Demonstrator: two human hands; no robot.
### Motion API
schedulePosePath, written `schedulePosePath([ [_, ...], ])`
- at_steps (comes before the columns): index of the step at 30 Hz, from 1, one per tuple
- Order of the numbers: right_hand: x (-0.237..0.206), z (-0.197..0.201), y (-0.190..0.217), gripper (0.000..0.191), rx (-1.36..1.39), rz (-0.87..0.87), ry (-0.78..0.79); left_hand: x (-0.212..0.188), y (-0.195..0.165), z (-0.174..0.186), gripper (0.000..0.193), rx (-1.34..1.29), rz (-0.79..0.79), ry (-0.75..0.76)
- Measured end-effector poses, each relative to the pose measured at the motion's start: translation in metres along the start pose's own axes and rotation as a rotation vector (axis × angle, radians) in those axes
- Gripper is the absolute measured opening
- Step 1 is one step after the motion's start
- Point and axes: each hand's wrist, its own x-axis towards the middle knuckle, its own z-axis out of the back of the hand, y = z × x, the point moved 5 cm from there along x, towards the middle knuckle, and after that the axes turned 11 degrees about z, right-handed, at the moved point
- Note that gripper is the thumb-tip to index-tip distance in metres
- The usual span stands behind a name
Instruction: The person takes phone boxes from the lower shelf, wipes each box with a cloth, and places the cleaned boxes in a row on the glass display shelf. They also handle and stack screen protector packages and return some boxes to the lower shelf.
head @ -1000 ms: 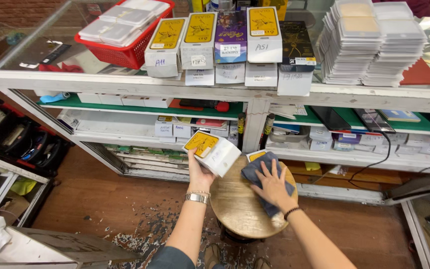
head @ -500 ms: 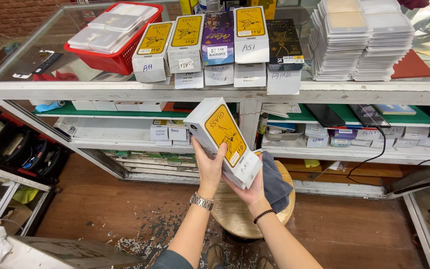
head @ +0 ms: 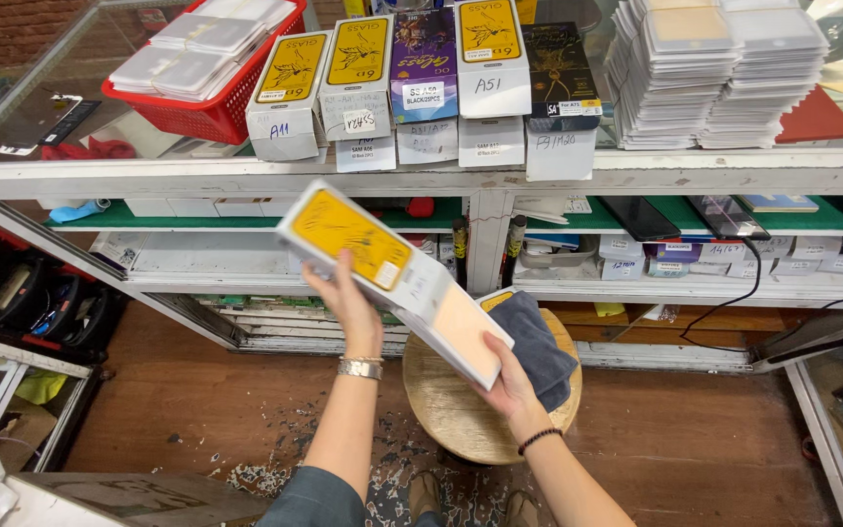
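Note:
I hold a long white box with a yellow front (head: 392, 273) up in front of the shelves, tilted down to the right. My left hand (head: 348, 298), with a metal watch on the wrist, grips its upper middle from behind. My right hand (head: 509, 385), with a dark bead bracelet, holds its lower right end. Below the box stands a round wooden stool (head: 456, 415) with a folded dark grey cloth (head: 539, 346) and a small yellow box corner on it.
A glass counter top (head: 90, 127) carries a red basket (head: 212, 112) of white packs, a row of upright labelled boxes (head: 421, 88) and stacks of white cases (head: 714, 68). Shelves below hold small boxes and cables. Debris lies on the wooden floor.
My left hand lifted the box off the stool. My right hand left the cloth and took the box's lower end. The box now lies tilted and turned lengthwise.

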Motion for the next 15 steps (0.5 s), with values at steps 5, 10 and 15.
schedulePosePath([
  [5, 0.003, 0.04, -0.038, 0.057, -0.007, 0.019, -0.191, 0.05, 0.009, 0.033, 0.07, -0.45, 0.331, 0.102],
  [10, 0.024, 0.044, -0.079, 0.043, 0.075, 0.081, -0.201, 0.06, 0.052, 0.034, 0.06, -0.429, 0.685, 0.292],
  [15, 0.032, 0.053, -0.085, 0.045, -0.047, 0.168, -0.323, 0.065, 0.073, 0.033, 0.054, -0.423, 0.847, 0.393],
])
